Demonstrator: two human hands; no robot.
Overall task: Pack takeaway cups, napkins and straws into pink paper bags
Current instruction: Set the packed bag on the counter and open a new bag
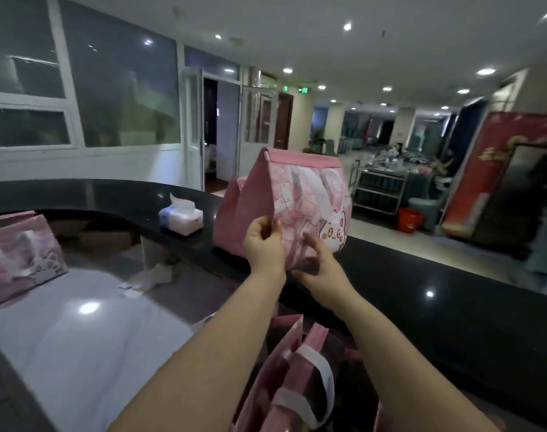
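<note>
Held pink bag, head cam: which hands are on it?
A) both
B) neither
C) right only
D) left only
A: the left hand pinches the side fold of the bag, and the right hand grips its lower edge.

left hand [263, 241] pinches a pink bag [297, 188], right hand [320, 271] seemingly touching.
</note>
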